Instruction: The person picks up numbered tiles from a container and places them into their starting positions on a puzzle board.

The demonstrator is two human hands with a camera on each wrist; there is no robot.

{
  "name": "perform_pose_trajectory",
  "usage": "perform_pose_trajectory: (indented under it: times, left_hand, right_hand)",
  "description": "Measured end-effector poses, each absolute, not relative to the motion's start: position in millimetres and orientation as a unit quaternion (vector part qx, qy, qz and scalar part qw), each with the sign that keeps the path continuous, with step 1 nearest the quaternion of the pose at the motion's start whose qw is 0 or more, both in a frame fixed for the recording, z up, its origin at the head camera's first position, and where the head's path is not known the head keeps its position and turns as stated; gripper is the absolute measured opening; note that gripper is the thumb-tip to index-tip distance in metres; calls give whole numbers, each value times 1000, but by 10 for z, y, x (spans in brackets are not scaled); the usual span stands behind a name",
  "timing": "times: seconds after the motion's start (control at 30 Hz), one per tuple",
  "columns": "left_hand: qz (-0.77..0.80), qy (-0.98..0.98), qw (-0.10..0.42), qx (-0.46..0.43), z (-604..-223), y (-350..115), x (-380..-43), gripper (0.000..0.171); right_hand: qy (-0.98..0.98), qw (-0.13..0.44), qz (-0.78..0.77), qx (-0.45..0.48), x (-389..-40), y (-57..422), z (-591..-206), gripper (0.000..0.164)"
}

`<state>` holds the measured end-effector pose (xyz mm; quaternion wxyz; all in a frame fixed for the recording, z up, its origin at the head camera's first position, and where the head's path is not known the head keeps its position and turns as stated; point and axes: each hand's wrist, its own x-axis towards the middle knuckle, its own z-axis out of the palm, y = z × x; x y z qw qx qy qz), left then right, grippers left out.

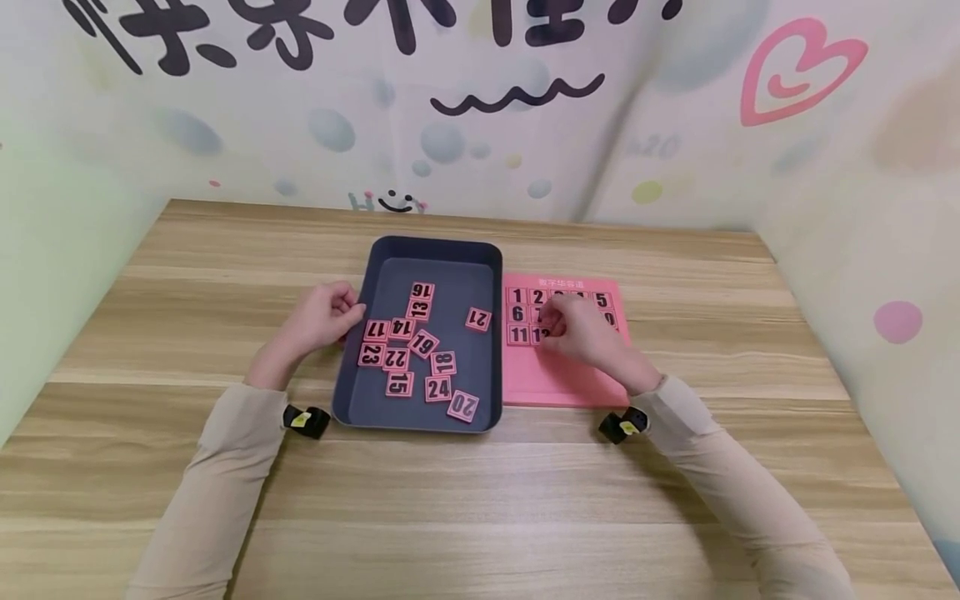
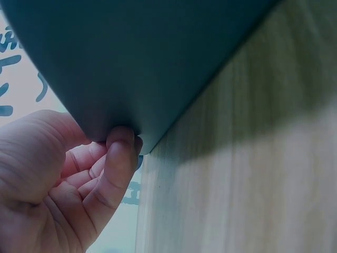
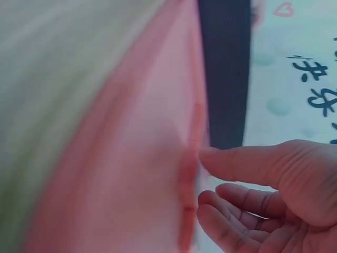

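In the head view, my left hand (image 1: 322,315) is at the left rim of a dark blue tray (image 1: 492,333). Its thumb and fingers pinch the tray's edge, as the left wrist view also shows. Pink number tiles such as 24 (image 1: 438,388), 21 (image 1: 477,319) and 16 (image 1: 422,291) lie loose inside. My right hand (image 1: 585,333) is over a pink number-puzzle board (image 1: 555,379), its thumb and fingertips at the tiles beside 12 (image 1: 539,335). In the right wrist view, a gap shows between thumb and fingers. The hand covers several tiles.
Tray and board stand side by side on a wood-grain table (image 1: 450,517). Behind it is a decorated wall covering (image 1: 480,142) with writing and a pink heart. A black wrist strap device (image 1: 306,422) hangs at the left cuff, another (image 1: 624,425) at the right.
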<state>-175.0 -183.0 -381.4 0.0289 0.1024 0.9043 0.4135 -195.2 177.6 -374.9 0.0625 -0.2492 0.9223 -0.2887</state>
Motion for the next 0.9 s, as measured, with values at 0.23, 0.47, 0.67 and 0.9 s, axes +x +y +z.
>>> perform_pose_trajectory:
  times: [0.23, 0.47, 0.67, 0.9]
  left_hand:
    - [403, 910, 25, 98, -3795, -1825, -1743, 12]
    - [397, 912, 24, 99, -3831, -1834, -1761, 11]
    - [396, 913, 21, 100, -3848, -1840, -1773, 11]
    - [403, 909, 20, 103, -3816, -1838, -1751, 12]
  right_hand:
    - [912, 67, -312, -259, -2007, 1544, -3520, 30]
    - [906, 80, -321, -264, -2098, 1210, -3413, 32]
    - [897, 112, -329, -273, -2204, 891, -3357, 31]
    - [879, 144, -351, -290, -2311, 523, -3382, 30]
